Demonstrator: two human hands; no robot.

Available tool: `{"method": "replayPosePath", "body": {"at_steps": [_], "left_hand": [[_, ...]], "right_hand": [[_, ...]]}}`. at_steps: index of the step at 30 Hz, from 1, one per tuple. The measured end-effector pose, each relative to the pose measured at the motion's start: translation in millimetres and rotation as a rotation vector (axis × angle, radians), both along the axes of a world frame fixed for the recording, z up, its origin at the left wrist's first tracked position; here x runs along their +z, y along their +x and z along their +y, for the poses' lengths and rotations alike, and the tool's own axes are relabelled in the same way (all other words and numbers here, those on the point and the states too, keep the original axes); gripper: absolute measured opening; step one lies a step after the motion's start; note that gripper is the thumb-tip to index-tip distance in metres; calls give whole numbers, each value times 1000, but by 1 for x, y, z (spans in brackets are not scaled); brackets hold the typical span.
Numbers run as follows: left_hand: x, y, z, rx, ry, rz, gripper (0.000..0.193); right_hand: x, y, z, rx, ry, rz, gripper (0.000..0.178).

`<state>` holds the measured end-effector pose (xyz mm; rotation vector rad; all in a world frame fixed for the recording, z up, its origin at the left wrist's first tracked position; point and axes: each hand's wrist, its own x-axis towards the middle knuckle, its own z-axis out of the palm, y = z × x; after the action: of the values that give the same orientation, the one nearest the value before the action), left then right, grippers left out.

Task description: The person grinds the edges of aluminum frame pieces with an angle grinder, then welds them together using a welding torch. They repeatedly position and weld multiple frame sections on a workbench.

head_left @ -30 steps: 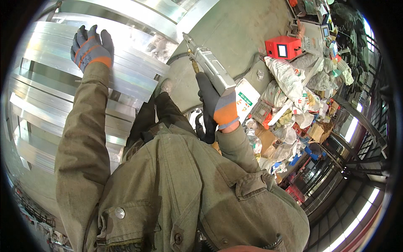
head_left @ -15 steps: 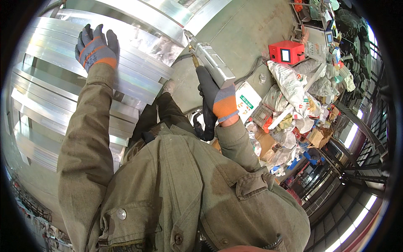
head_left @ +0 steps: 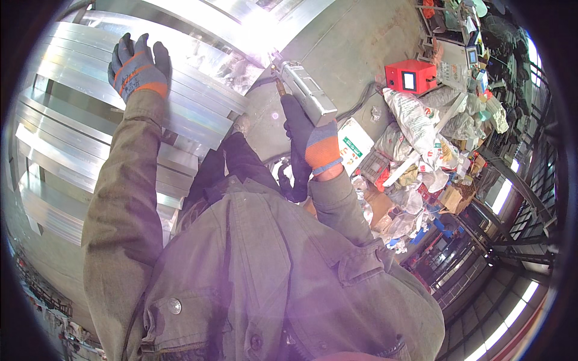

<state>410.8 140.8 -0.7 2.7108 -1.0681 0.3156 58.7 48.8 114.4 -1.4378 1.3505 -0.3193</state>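
Note:
My left hand (head_left: 137,69), in a grey and orange glove with dark fingertips, lies with fingers spread on long silvery metal bars (head_left: 195,99). In my right hand (head_left: 313,141), also gloved, is a silver, box-shaped welding gun (head_left: 305,90). Its tip meets the ends of the bars at the upper middle, where a glaring white light hides the contact point. A brass-coloured fitting (head_left: 280,88) sticks out beside the gun's body. The fingers of my right hand wrap round the handle, which is mostly covered.
A red box with a small screen (head_left: 409,78) stands on the right. A dark cable (head_left: 361,102) runs over the greenish floor (head_left: 352,45). White sacks (head_left: 409,114), cardboard (head_left: 454,197) and plastic wrapping pile up below the box. More bars stretch along the left.
A bright white flash has appeared at the welding gun's tip, and a purplish glare spreads over the picture. Both hands have stayed almost in place.

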Motion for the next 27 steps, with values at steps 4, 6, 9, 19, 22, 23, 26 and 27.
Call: {"method": "replayPosePath", "body": {"at_steps": [4, 6, 9, 19, 22, 23, 26, 27], "left_hand": [[0, 0, 0, -22, -37, -5, 44], [-1, 1, 0, -24, -45, -2, 43], [-1, 1, 1, -25, -38, -13, 43], [2, 0, -2, 19, 32, -1, 47], [2, 0, -2, 25, 57, 4, 47], [3, 0, -2, 21, 60, -12, 47], [2, 0, -2, 23, 47, -1, 47], [2, 0, -2, 24, 42, 9, 47]], "right_hand": [[-14, -10, -2, 45, -52, 17, 34], [-19, -15, -2, 58, -69, 24, 34], [-22, -16, -2, 56, -64, 28, 34], [22, 10, 4, -12, 20, -33, 34], [29, 17, 5, -49, 47, -16, 36], [31, 18, 6, -64, 58, -5, 36], [33, 20, 7, -76, 55, 21, 37], [34, 19, 8, -81, 59, 26, 37]]}}
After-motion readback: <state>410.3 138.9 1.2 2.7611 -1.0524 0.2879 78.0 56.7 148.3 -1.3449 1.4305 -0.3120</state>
